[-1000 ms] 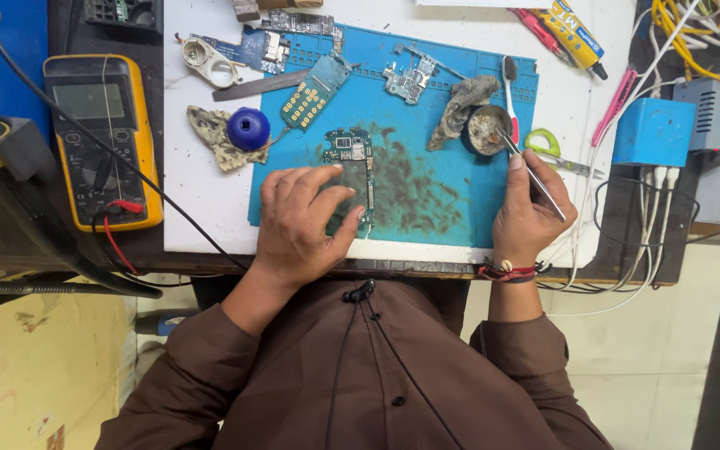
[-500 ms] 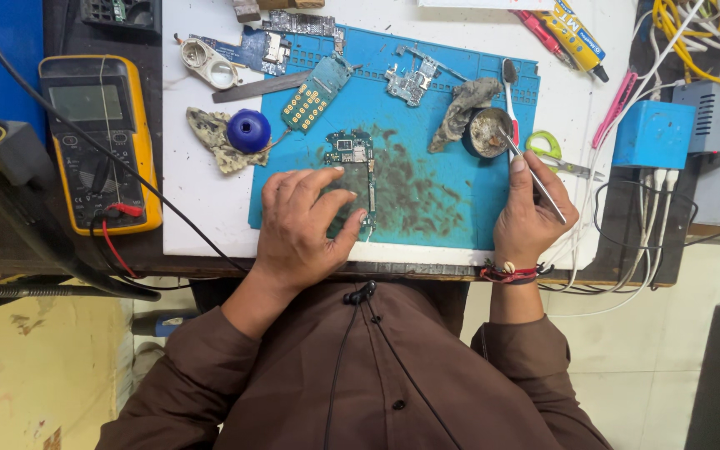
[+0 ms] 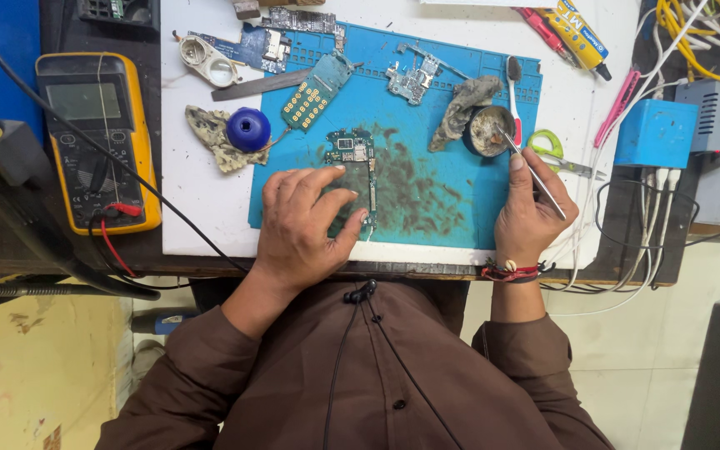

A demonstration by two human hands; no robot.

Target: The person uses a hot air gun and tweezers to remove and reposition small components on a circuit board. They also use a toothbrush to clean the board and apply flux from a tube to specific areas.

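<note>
Circuit board (image 3: 358, 171) of a small phone is lying on the blue work mat (image 3: 427, 208), near its front edge, and we are pinning the board's lower part under our left hand (image 3: 303, 221), fingers spread flat over it so that only the upper end is showing. Our right hand (image 3: 529, 208) is pinching thin metal tweezers (image 3: 533, 175) between thumb and forefinger, with the tip reaching into the small round tin of paste (image 3: 485, 129) at the mat's right side. A stained rag (image 3: 460, 108) is lying against that tin, and a toothbrush (image 3: 513, 83) is lying just beyond it. To do this well, we judge that we are needing only a small dab on the tip, since the mat is already smeared with dark residue around the board. We are keeping the left hand's pressure even so the board is not sliding, and leaving the upper components uncovered. The yellow multimeter (image 3: 97, 137) is sitting well off to the left on the table (image 3: 197, 208), its leads clear of our working area.
</note>
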